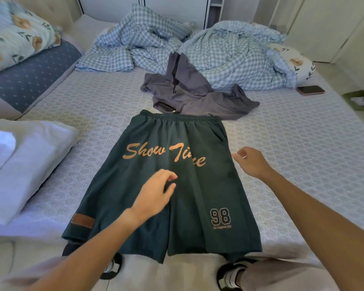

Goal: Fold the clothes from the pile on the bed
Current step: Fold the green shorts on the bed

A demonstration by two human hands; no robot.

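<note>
Dark green shorts (198,192) with "Show Time" and "98" printed on them lie spread flat on the bed (303,148), waistband away from me, legs hanging over the near edge. My left hand (156,194) hovers over the crotch area, fingers loosely curled and holding nothing. My right hand (251,161) is at the right side seam of the shorts, fingers loosely apart and empty. Behind the waistband lies a crumpled grey garment (193,91), the remaining pile.
A folded white stack (23,164) sits on the bed at the left. A rumpled blue checked duvet (219,51) fills the far side. A phone (310,89) lies at the right, pillows (19,49) at the far left. My shoes (229,276) show below the bed edge.
</note>
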